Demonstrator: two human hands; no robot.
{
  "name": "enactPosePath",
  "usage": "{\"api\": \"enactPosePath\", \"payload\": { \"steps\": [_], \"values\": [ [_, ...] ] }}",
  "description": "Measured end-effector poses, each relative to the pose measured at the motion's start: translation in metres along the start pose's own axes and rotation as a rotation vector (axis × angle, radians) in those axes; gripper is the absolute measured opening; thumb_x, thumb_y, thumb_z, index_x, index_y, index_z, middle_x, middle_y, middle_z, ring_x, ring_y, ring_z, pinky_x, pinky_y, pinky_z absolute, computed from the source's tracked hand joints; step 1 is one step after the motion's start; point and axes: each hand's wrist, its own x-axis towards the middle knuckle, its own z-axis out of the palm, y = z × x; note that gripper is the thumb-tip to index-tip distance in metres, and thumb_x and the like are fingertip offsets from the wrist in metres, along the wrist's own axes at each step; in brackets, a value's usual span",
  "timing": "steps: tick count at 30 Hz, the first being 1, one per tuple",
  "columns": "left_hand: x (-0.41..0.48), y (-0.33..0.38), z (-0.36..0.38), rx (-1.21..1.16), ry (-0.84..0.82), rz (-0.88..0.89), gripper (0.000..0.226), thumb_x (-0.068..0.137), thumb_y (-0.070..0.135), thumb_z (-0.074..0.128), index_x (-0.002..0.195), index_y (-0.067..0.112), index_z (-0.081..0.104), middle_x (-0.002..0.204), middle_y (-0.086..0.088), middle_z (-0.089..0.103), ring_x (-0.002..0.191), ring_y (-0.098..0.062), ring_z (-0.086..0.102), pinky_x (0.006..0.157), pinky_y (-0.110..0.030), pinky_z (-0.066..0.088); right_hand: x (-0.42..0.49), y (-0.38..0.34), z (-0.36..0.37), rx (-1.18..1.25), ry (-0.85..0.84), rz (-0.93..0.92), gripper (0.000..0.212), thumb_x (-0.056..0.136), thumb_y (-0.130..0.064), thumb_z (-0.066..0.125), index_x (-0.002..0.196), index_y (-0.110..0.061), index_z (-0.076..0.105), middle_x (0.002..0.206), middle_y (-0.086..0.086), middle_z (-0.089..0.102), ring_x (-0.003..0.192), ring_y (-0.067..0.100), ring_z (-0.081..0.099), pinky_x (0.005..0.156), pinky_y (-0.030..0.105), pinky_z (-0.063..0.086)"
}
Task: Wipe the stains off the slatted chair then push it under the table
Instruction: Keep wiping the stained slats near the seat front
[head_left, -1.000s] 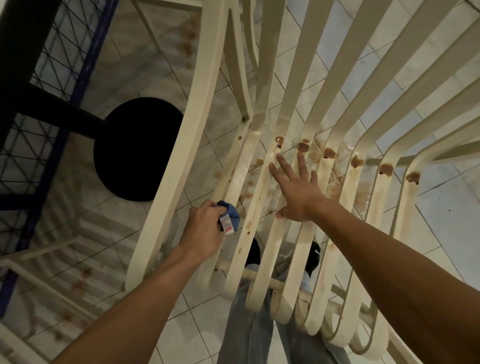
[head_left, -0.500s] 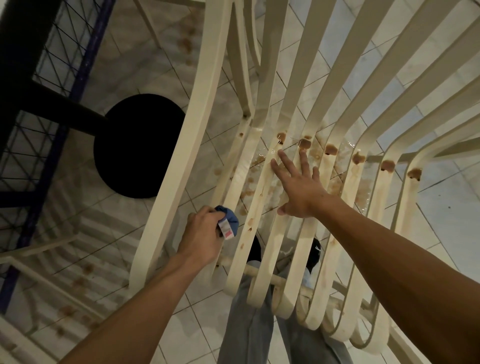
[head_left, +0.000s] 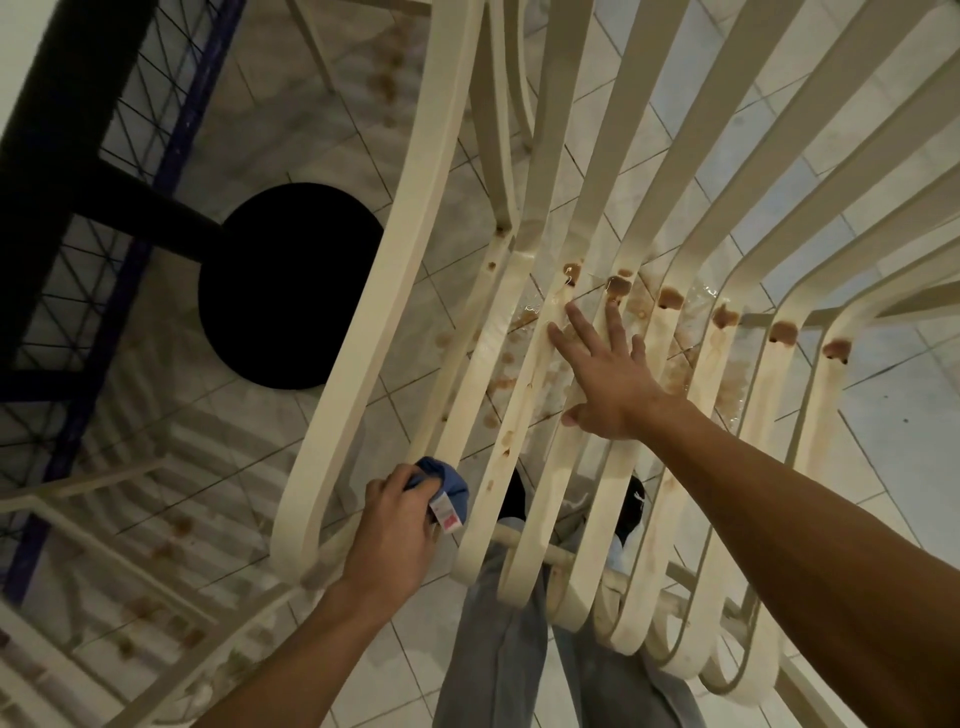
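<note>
We grip the blue cloth (head_left: 448, 481) in our left hand (head_left: 393, 522) at the front edge of the slatted chair (head_left: 363, 364). Our right hand (head_left: 608, 382) lies flat and spread on stained slats (head_left: 768, 400).

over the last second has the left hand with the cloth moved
Yes. The left hand, gripping the blue cloth, slid toward the slatted chair's curled front edge.

Pale tiled floor (head_left: 883, 441), a round black disc (head_left: 291, 286) on it, dark wire mesh (head_left: 156, 104) at left
</note>
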Motion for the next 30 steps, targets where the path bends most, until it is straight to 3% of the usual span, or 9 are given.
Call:
{"api": "enactPosePath", "payload": {
  "steps": [6, 11, 19, 30],
  "values": [
    [0.005, 0.005, 0.005, 0.022, 0.02, -0.033, 0.034, 0.082, 0.002, 0.066, 0.114, 0.015, 0.065, 0.118, -0.006, 0.057, 0.1, -0.027, 0.053, 0.087, -0.034, 0.048, 0.0, -0.002, 0.005, -0.018, 0.011, 0.008, 0.108, 0.085, -0.03, 0.071, 0.155, -0.026, -0.011, 0.158, -0.001, -0.031, 0.141, 0.038, -0.034, 0.116, 0.064, -0.004],
    [0.043, 0.027, -0.003, 0.026, 0.098, 0.005, 0.043, 0.089, 0.0, 0.057, 0.127, 0.019, 0.059, 0.127, -0.002, 0.051, 0.109, -0.027, 0.043, 0.09, -0.031, 0.041, -0.007, -0.005, 0.009, 0.004, 0.073, 0.023, 0.099, 0.087, -0.025, 0.07, 0.156, -0.027, -0.001, 0.161, 0.002, -0.023, 0.145, 0.037, -0.025, 0.116, 0.061, -0.004],
    [-0.004, -0.014, 0.01, 0.017, -0.012, 0.086, 0.036, 0.074, -0.004, 0.07, 0.106, 0.014, 0.07, 0.112, -0.004, 0.062, 0.096, -0.023, 0.059, 0.086, -0.035, 0.053, -0.03, -0.012, 0.029, 0.056, 0.163, 0.08, 0.074, 0.096, -0.029, 0.058, 0.155, -0.022, 0.014, 0.164, 0.007, -0.009, 0.149, 0.035, -0.014, 0.121, 0.053, 0.003],
    [-0.016, -0.003, 0.015, -0.026, 0.026, -0.018, 0.039, 0.074, -0.007, 0.069, 0.107, 0.013, 0.069, 0.108, -0.008, 0.063, 0.094, -0.027, 0.06, 0.082, -0.039, 0.055, -0.033, -0.012, 0.029, 0.082, 0.174, 0.112, 0.073, 0.096, -0.034, 0.057, 0.155, -0.021, 0.016, 0.164, 0.005, -0.006, 0.149, 0.034, -0.01, 0.122, 0.05, 0.006]
  ]
}}
